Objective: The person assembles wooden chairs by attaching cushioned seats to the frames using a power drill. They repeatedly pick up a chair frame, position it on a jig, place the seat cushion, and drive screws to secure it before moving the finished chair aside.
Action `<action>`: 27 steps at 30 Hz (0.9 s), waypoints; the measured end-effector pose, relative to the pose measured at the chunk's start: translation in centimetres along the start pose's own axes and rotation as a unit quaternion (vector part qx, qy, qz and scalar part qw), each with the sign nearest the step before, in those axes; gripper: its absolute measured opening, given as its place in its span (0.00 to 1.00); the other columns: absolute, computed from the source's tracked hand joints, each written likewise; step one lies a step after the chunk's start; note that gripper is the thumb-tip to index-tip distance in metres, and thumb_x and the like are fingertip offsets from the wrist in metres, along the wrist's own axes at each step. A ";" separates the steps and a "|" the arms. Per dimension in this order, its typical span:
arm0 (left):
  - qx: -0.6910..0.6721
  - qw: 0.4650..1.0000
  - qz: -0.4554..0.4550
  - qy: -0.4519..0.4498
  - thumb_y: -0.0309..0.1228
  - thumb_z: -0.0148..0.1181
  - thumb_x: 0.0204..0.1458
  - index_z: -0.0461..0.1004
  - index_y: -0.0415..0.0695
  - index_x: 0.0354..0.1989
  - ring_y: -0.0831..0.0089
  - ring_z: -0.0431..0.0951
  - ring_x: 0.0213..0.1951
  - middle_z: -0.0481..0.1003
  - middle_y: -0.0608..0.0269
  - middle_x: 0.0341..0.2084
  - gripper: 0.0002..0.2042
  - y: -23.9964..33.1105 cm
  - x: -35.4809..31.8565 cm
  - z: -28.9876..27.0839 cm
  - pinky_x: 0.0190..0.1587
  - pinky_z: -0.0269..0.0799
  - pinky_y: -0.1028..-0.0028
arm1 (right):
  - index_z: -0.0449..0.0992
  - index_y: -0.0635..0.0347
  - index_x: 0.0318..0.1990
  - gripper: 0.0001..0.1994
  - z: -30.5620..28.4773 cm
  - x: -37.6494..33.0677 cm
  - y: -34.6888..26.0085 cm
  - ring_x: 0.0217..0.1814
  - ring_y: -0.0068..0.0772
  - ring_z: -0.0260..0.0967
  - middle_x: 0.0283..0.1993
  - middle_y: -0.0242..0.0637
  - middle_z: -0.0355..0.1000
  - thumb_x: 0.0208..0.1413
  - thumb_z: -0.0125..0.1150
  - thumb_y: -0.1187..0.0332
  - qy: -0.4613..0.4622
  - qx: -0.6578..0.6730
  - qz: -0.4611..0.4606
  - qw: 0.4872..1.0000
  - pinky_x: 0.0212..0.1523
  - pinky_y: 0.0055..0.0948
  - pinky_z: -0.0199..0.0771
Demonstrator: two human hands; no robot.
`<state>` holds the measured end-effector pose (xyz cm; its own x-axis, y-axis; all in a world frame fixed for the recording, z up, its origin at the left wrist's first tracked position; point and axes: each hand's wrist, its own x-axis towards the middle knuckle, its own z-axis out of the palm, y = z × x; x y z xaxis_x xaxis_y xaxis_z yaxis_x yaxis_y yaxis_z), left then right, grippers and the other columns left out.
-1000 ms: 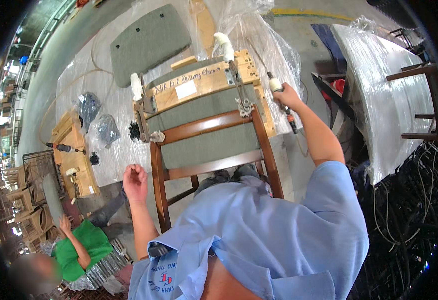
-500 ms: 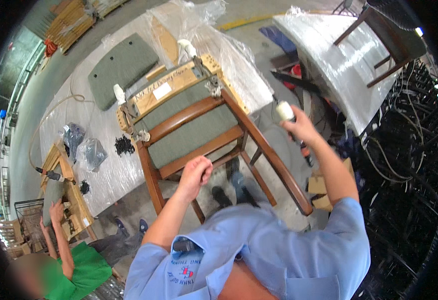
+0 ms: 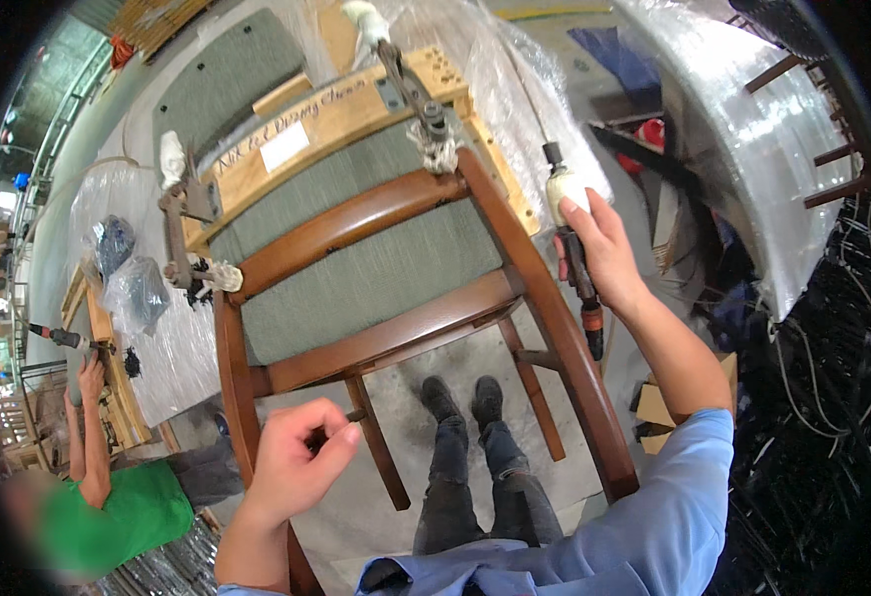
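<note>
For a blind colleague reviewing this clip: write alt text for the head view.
Seen from above, a person's right hand grips a slim power tool beside a wooden chair frame clamped on a padded workbench, while the left hand pinches something small. A co-worker in green works nearby.

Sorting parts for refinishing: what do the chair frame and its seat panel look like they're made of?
The chair frame looks like solid wood with a glossy reddish-brown stain or varnish; it shows highlights along the rails. The seat panel seems upholstered in grey-green woven fabric, matte and slightly textured. What padding lies under it cannot be seen.
</note>
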<state>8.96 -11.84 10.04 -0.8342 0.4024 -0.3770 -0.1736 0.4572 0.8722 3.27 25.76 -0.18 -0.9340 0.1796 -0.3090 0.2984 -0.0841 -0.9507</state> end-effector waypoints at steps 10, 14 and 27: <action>-0.066 0.993 -0.033 0.096 0.36 0.64 0.53 0.65 0.41 0.22 0.79 0.62 0.19 0.67 0.64 0.17 0.17 -2.4 0.1 1.7 0.21 0.53 0.78 | 0.69 0.59 0.56 0.22 -2.3 -2.0 4.8 0.24 0.19 0.67 0.29 0.32 0.71 0.67 0.52 0.50 0.036 -0.048 0.004 0.998 0.24 0.20 0.68; -0.107 0.987 -0.008 0.121 0.37 0.65 0.54 0.66 0.40 0.23 0.81 0.60 0.16 0.66 0.63 0.14 0.17 -3.0 -0.4 2.1 0.18 0.52 0.79 | 0.72 0.61 0.53 0.21 -2.6 -2.1 6.0 0.22 0.21 0.67 0.28 0.32 0.71 0.67 0.54 0.52 0.058 -0.039 -0.058 0.996 0.22 0.21 0.69; -0.092 0.987 -0.005 0.131 0.31 0.62 0.55 0.69 0.39 0.23 0.81 0.63 0.20 0.68 0.67 0.16 0.12 -2.6 -0.9 3.8 0.22 0.54 0.77 | 0.73 0.66 0.58 0.25 -3.5 -3.8 6.1 0.35 0.23 0.70 0.36 0.36 0.72 0.66 0.53 0.52 0.095 -0.044 -0.053 0.993 0.40 0.21 0.68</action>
<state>12.17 -10.43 6.93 -0.9345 0.1675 -0.3141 -0.2557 0.2981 0.9197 9.30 27.97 -4.89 -0.9095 0.3648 -0.1991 0.2252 0.0299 -0.9738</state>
